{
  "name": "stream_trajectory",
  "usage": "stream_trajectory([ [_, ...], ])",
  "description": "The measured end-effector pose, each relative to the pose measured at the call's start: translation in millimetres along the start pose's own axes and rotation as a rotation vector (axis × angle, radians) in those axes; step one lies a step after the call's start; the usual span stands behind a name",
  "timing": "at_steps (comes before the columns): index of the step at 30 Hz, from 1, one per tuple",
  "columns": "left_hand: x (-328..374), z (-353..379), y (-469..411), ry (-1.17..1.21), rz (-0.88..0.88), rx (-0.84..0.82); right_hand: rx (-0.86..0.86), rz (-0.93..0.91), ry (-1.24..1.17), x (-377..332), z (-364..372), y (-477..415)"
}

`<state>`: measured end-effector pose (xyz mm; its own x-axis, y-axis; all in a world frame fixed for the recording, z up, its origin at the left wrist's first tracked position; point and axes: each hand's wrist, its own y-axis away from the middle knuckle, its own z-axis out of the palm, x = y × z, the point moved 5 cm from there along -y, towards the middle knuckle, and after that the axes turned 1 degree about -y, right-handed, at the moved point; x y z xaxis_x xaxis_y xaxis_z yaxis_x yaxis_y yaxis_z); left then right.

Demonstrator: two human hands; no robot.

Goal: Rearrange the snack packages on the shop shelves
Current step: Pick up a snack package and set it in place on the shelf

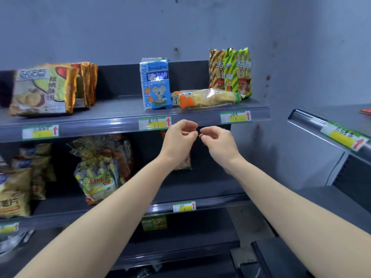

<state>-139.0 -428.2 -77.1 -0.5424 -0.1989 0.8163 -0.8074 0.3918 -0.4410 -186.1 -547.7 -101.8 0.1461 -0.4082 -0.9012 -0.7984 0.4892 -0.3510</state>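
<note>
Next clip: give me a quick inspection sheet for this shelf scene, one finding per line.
Surface: top shelf, dark grey, with price tags along its front edge; more shelves below.
Job's things: blue biscuit pack upright mid-shelf; orange-and-yellow packet lying flat beside it; striped stick-snack bags upright behind that; gold-edged biscuit bags in a row at left.
Clutter: assorted snack bags crowded on the lower shelf.
Grippers: left hand and right hand both empty, fingers loosely curled, below the top shelf's edge.
Cables: nothing seen.
Surroundings: stained grey wall; second shelf unit at right.
</note>
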Motion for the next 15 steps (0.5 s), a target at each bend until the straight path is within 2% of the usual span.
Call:
stream_trajectory([
  [5,24.3,-14.9,-25.1,-0.036,0.079,0.101,0.057,-0.053,-0.012,-28.3,-15.8,-20.5],
  [8,28.7,-22.7,-43.4,-0.084,0.106,0.175,0.072,-0.025,-0.072,-34.5,-20.7,-36.9],
  [12,18.5,-19.3,-69.0,-0.258,0.042,0.106,0.047,0.017,-0.131,-36.4,-16.6,-55.5],
  [15,9.4,-17.8,-83.3,-0.299,-0.010,0.067,0.049,0.031,-0.160,-36.4,-14.5,-68.2],
])
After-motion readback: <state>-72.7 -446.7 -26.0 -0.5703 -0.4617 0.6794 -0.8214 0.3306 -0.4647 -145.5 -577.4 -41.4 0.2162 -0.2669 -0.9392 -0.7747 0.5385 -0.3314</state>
